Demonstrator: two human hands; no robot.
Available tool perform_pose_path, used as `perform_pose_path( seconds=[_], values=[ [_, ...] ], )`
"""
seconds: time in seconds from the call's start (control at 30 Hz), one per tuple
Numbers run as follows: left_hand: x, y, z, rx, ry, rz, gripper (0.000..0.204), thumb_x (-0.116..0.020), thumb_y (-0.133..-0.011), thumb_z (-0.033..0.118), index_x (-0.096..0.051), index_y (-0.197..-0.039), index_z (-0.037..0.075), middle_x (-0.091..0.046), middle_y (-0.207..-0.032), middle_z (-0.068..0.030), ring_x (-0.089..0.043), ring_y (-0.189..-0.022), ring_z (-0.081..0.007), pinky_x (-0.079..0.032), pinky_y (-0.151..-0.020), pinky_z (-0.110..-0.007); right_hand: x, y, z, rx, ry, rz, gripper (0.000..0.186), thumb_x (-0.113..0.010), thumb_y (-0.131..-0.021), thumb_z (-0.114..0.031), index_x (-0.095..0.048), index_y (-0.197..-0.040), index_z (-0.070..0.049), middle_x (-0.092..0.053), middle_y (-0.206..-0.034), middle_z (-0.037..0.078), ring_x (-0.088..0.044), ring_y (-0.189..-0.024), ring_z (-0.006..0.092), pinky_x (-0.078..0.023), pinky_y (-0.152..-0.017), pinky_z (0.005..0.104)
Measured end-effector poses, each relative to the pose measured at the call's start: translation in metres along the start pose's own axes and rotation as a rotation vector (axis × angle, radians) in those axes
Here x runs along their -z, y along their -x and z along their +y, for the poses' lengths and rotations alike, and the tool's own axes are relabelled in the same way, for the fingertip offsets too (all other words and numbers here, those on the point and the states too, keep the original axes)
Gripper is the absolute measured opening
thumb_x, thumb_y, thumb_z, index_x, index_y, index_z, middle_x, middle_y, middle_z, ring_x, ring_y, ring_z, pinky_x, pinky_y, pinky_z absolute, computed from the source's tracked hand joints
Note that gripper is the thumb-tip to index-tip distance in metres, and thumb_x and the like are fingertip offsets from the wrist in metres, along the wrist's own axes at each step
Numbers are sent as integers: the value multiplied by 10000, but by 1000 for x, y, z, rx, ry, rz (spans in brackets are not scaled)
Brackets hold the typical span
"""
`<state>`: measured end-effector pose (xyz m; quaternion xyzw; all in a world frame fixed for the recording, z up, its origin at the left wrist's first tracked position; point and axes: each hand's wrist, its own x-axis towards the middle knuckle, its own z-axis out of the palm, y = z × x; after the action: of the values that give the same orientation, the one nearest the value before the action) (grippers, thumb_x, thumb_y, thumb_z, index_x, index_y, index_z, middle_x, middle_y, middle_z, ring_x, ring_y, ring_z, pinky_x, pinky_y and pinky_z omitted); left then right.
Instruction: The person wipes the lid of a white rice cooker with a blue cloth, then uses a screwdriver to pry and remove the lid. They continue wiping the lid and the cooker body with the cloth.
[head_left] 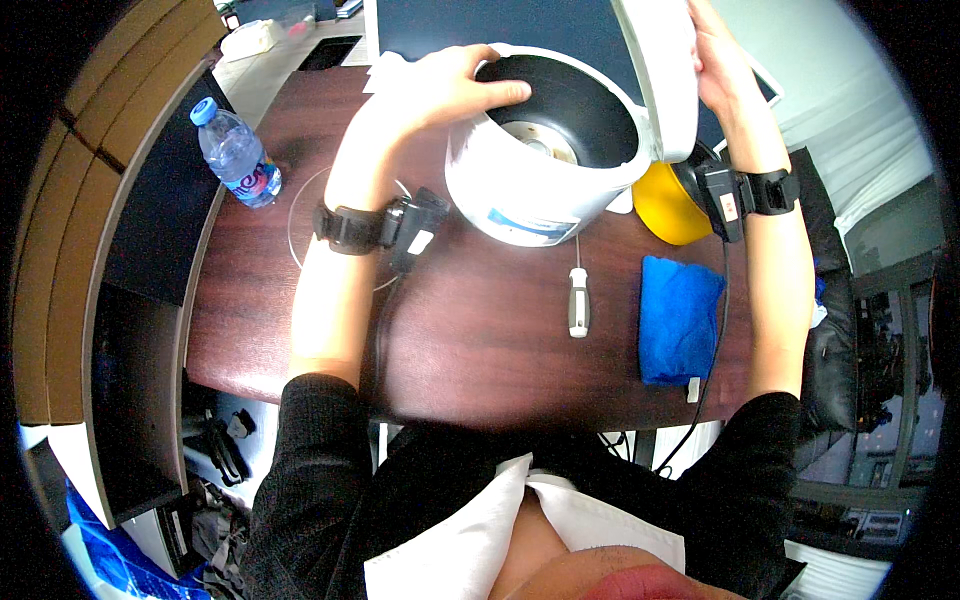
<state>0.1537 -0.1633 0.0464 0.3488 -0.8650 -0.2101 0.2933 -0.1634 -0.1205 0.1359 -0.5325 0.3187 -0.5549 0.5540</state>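
Observation:
A white rice cooker (515, 205) stands at the far middle of the table, its lid (668, 90) raised on the right side. The dark inside shows, with a metal heating plate (545, 142) at the bottom and no inner pot. My left hand (450, 92) grips the cooker's left rim, thumb over the edge and its other fingers partly hidden. On the far side of the lid, my right hand (715, 65) holds its outer edge; some fingers are out of sight. A screwdriver (578, 305) with a grey and white handle lies just in front of the cooker.
A folded blue cloth (682, 320) lies at the table's right, with a yellow rounded object (668, 210) behind it, partly covered. A water bottle (236, 155) stands at the left. A thin pale ring (292, 225) lies beneath my left forearm. A dark cable (706, 370) hangs over the front edge.

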Motion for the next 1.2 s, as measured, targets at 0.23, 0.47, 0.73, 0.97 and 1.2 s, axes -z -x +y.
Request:
perform_pose_path(
  seconds=[0.23,0.47,0.73,0.97,1.2],
  values=[
    [-41,31,63,-323,-304,7,578,-665,-792,504,-645,-1080,3,-604,-1170,-193,-520,-1181,-343,-346,-1059,-477,-46,31,0,106,91,109,441,-533,-969,-331,-537,-1259,1,-592,-1231,159,-592,-1052,233,-522,-884,333],
    [-79,49,100,-396,-338,167,467,-734,-722,477,-676,-896,48,-667,-814,-130,-663,-848,-268,-505,-782,-402,-28,48,20,35,191,84,453,-538,-949,-452,-591,-1134,-41,-523,-692,-71,-377,-437,13,-272,-367,142],
    [-73,41,98,-364,-414,129,421,-675,-795,468,-707,-703,58,-644,-625,-130,-663,-575,-245,-516,-540,-349,-18,46,19,238,160,231,416,-522,-970,-387,-579,-1172,-27,-605,-933,38,-532,-739,103,-467,-605,238],
    [-75,35,90,-399,-370,152,473,-627,-797,578,-739,-764,120,-622,-572,-124,-655,-542,-268,-523,-524,-358,-9,41,16,309,129,257,411,-510,-977,-380,-578,-1170,-23,-610,-958,48,-553,-770,112,-492,-628,246],
    [-67,34,91,-347,-399,87,487,-614,-800,601,-760,-823,137,-626,-571,-130,-666,-558,-264,-532,-535,-361,-6,36,19,358,93,237,407,-497,-984,-373,-576,-1168,-19,-615,-984,59,-574,-802,120,-518,-651,253]
  ],
)
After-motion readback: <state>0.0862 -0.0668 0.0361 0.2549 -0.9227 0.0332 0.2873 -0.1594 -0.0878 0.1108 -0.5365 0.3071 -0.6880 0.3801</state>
